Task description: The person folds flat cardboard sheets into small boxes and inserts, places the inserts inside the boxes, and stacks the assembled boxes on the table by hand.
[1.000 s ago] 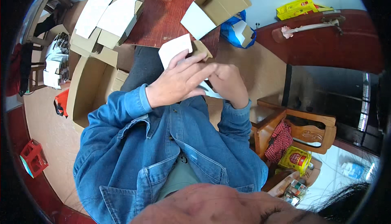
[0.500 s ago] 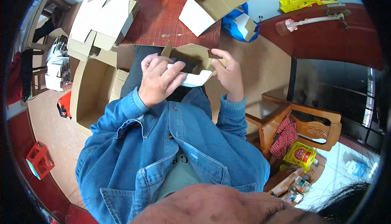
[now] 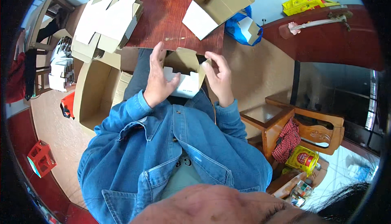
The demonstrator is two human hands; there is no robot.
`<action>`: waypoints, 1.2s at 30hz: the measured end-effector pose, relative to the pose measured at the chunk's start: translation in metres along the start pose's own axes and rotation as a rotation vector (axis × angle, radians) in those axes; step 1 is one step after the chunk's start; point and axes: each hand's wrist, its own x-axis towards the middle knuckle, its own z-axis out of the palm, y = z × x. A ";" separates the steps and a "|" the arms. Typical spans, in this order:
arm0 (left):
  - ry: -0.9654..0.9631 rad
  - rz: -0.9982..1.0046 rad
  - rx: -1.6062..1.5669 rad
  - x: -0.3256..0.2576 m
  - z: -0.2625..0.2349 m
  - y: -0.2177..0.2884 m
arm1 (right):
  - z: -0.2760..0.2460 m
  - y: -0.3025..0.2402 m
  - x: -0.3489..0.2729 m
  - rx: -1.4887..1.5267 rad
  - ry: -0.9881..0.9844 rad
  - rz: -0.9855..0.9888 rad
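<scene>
Small cardboard box (image 3: 184, 73), one of its kind in the hands, sits in front of the person's chest, over the lap and just short of the near edge of the worktop (image 3: 171, 16). It is brown inside and white outside, with its mouth open upward and its flaps standing loose. Two denim sleeves frame it. The left hand (image 3: 157, 79) lies flat against the box's left wall, fingers straight and together, thumb tucked on a white flap. The right hand (image 3: 220, 77) is curled at the right wall, fingertips bent onto the brown side flap; how tightly it presses cannot be told

To the person's left, on the floor, stands one large open carton (image 3: 95, 96) of plain brown board, deep and rectangular. Beyond it one stack of white printed packs (image 3: 61, 67) rests on a chair, and one small red crate (image 3: 40, 159) sits lower on the floor

Farther out, the worktop is dark red polished wood. On it lie one pile of flat, unfolded box blanks (image 3: 108, 20), white with brown edges, and one larger assembled box (image 3: 218, 6) lying tilted with its mouth open. Just past the worktop's right edge is one blue bag (image 3: 240, 26), crumpled and soft
</scene>
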 end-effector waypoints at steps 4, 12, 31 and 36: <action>-0.032 -0.048 0.004 -0.010 0.011 -0.008 | 0.020 0.021 -0.004 0.420 -0.067 -0.110; -0.044 -0.132 -0.086 -0.013 0.010 -0.006 | 0.036 0.038 -0.014 0.676 -0.043 0.189; -0.299 0.071 0.116 -0.042 -0.012 -0.035 | 0.036 0.056 -0.017 0.596 -0.300 -0.005; -0.228 -0.004 -0.063 -0.045 -0.006 -0.032 | 0.022 0.042 -0.014 0.375 -0.351 0.015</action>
